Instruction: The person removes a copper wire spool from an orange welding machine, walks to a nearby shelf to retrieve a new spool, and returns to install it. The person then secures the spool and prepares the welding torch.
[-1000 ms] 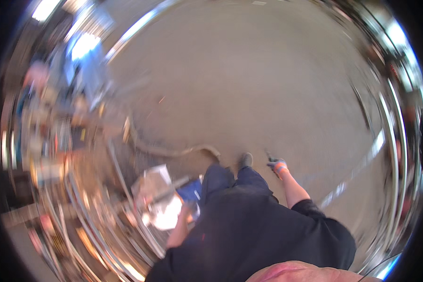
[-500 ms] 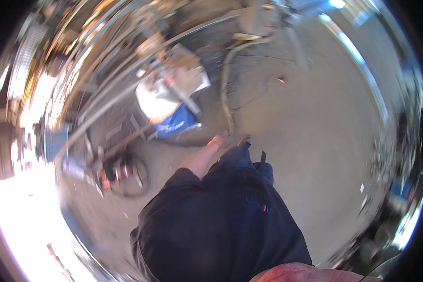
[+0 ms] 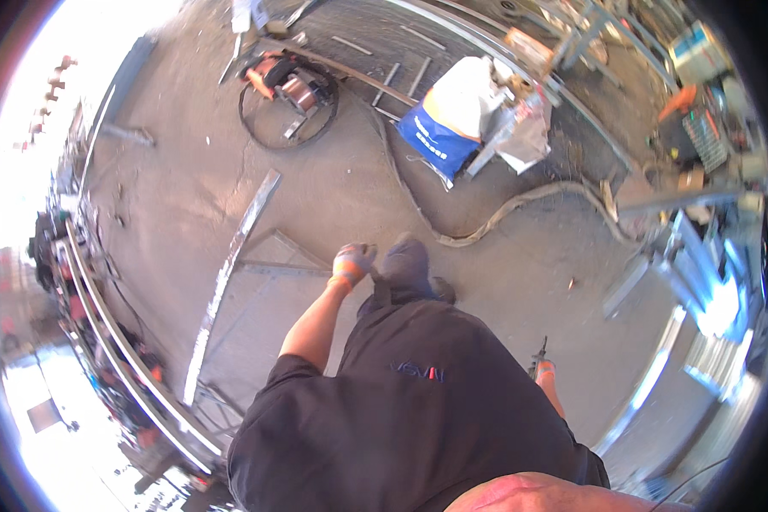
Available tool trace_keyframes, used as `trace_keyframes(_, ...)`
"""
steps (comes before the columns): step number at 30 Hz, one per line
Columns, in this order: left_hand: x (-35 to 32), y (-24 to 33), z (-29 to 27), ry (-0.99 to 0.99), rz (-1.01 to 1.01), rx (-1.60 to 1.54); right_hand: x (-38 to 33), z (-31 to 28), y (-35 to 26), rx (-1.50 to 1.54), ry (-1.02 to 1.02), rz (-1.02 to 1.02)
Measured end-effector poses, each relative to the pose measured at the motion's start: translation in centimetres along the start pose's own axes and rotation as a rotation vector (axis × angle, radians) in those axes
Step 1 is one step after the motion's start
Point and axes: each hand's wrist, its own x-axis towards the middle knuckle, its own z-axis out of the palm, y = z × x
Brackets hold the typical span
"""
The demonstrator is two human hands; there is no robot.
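My left hand (image 3: 352,263), in a grey and orange glove, is beside my leg with its fingers curled in. Nothing shows sticking out of it. Behind it in the picture, a thin metal frame with a slanting brace (image 3: 286,268) lies on the floor. At my other side, my right hand (image 3: 545,370) wears an orange-cuffed glove and is closed on a dark drill (image 3: 538,357), its thin bit pointing away from me. My body hides most of the right arm, and the drill's grip is mostly covered.
A long metal bar (image 3: 229,286) lies to the left. Ahead are an orange and black machine with a cable coil (image 3: 292,92), a blue and white sack (image 3: 442,136) and a thick hose (image 3: 520,203) across the floor. Metal profiles (image 3: 648,375) are at the right.
My view has swung left, so the sack and the coiled machine appear further right. The right hand and drill have come into sight; the long bar and metal frame now show.
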Motion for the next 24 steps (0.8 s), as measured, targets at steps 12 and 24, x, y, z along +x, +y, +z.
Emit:
trace_keyframes(12,7.8,-16.4,-9.2,0.357,-0.429,-1.008,-8.5,37.0,-43.2,-1.084,-0.151,-0.747)
trace_keyframes(24,34.5,-28.5,-28.8,0.562,-0.278,-1.407,-41.9,67.9,-69.6,-0.902,-0.555,-1.181)
